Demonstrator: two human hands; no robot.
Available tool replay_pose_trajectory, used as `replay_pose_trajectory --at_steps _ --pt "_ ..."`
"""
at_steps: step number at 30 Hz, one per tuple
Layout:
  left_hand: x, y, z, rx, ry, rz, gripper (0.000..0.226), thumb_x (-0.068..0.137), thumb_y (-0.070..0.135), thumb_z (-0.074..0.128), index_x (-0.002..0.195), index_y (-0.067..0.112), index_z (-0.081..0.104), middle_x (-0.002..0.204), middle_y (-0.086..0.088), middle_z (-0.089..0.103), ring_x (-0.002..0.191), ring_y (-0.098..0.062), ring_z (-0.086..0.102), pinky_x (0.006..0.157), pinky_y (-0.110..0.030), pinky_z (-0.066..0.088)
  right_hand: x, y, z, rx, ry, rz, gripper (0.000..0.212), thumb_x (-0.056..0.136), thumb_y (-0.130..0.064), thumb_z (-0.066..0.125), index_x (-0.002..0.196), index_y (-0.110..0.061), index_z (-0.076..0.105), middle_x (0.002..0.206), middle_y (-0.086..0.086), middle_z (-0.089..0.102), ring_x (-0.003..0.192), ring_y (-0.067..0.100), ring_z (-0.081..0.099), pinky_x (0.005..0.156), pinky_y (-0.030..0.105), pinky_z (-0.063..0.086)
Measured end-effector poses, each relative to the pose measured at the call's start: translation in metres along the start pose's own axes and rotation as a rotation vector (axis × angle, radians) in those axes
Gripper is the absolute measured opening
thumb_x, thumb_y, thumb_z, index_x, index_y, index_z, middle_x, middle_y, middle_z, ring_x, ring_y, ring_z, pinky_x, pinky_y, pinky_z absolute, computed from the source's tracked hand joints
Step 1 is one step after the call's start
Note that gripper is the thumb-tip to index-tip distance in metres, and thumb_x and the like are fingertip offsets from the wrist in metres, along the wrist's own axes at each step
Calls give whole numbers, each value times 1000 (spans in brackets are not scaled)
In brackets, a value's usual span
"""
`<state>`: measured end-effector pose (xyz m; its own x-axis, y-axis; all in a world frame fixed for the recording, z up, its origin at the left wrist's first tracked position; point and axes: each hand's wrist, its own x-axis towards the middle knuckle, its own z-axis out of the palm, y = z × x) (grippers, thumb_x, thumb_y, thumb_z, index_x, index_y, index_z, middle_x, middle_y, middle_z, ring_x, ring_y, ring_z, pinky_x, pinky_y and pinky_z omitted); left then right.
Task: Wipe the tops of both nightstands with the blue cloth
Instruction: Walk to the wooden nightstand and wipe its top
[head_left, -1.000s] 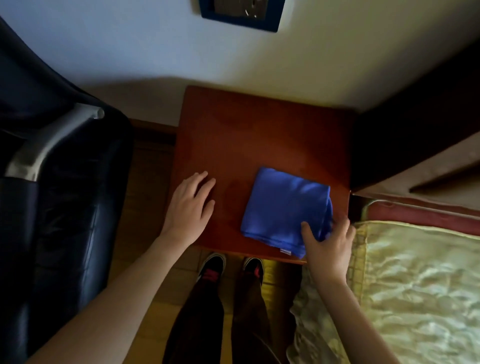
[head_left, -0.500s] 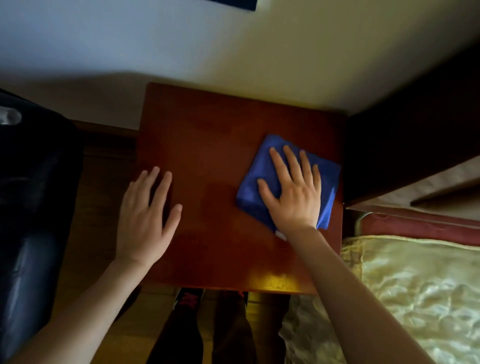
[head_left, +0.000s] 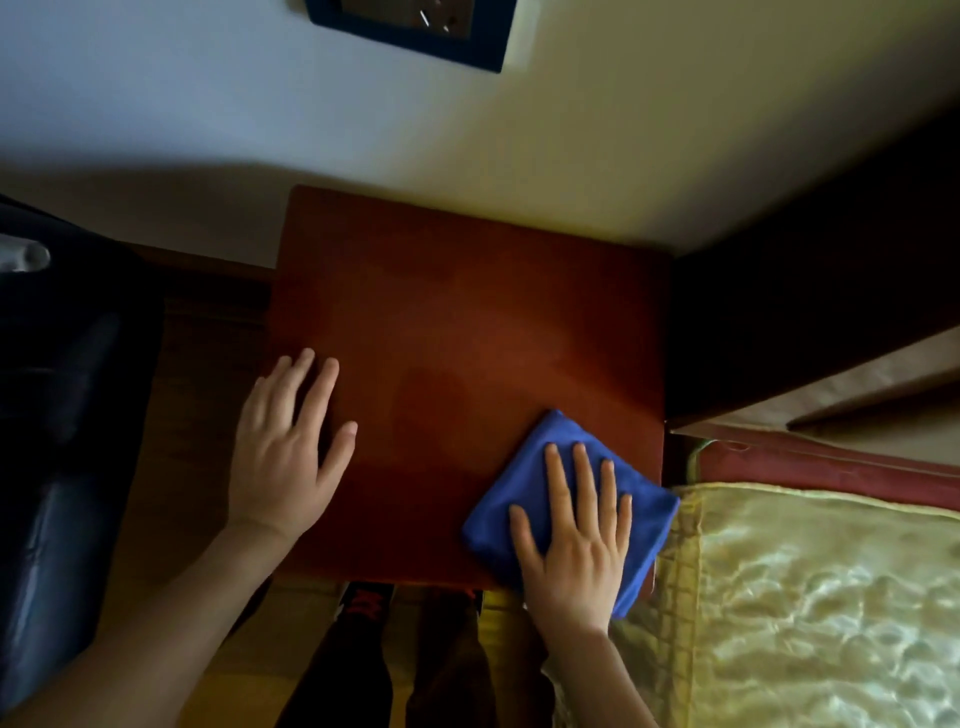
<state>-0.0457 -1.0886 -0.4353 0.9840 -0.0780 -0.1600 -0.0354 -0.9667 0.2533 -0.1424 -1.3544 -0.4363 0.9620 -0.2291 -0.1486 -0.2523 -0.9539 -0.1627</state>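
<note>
folded blue cloth (head_left: 524, 480) on near right corner of nightstand (head_left: 457, 322), overhanging edge toward bed (head_left: 810, 597). right hand (head_left: 576, 551) fingers flat, pressing cloth. left hand (head_left: 285, 447) fingers open, empty, bracing left edge. advice: press evenly, sweep overlapping strokes.

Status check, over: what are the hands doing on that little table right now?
Right hand flat on blue cloth, near right corner of nightstand. Left hand open, braced on left edge. Top otherwise bare, nothing in the way.

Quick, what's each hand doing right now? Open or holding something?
Left hand: open, flat on the nightstand, holding nothing.
Right hand: open, fingers spread, pressing the blue cloth onto the nightstand, not gripping it.
</note>
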Motion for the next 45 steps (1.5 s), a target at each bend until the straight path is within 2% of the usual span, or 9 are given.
replay_pose_trajectory --at_steps 7,11,15,21,26,32,35,42,45 --pt "1 -3 5 23 26 4 60 96 44 37 149 16 31 156 -13 30 147 -29 22 121 -44 16 155 -11 -8 -2 136 43 66 91 -58 37 151 -32 31 157 3 36 145 31 30 118 49 21" --pt "1 -2 5 37 27 7 61 95 44 38 148 14 32 155 -15 32 145 -31 24 121 -45 17 217 -10 -21 32 19 71 67 92 -61 29 153 -37 18 163 -4 21 151 27 14 122 48 10" --pt "2 0 1 39 2 -14 62 95 47 34 148 15 32 155 -14 31 145 -32 24 120 -46 18 150 -15 -16 33 74 42 66 92 -58 35 152 -32 27 160 1 30 148 30 22 121 49 16" --pt "1 0 0 21 0 -5 61 95 44 38 148 15 31 154 -14 32 144 -32 26 119 -48 20 -13 -18 4 -19 -32 -63 69 88 -56 45 151 -33 28 160 -1 25 149 30 20 119 53 19" --pt "2 -2 2 26 4 -8 61 95 45 37 149 17 30 155 -12 30 145 -30 23 121 -45 17 65 -36 3 -4 32 -43 67 88 -57 43 150 -32 31 158 2 34 147 32 26 120 50 18" --pt "3 -2 3 24 15 1 60 96 46 37 147 16 34 154 -14 34 145 -31 26 120 -45 19 184 -61 -11 10 41 6 68 91 -62 32 153 -36 21 162 -2 25 150 28 18 122 47 12" --pt "2 -1 0 35 -6 -12 60 96 47 36 148 17 32 155 -12 32 145 -29 24 121 -44 18 161 -59 -10 18 31 -24 66 93 -60 33 153 -35 21 162 -2 24 150 29 15 122 48 12" --pt "0 -2 -3 0 -23 -8 61 96 46 39 149 19 29 156 -10 30 146 -27 23 121 -43 17 -15 -50 9 -36 -75 -173 68 88 -54 46 150 -30 30 159 2 29 148 32 22 119 54 20" --pt "0 -3 0 -16 -16 -3 61 96 46 38 150 19 29 157 -9 30 147 -26 22 121 -42 17 -2 -52 10 -40 -86 -229 68 87 -55 45 149 -30 31 156 3 36 146 32 26 118 53 21"
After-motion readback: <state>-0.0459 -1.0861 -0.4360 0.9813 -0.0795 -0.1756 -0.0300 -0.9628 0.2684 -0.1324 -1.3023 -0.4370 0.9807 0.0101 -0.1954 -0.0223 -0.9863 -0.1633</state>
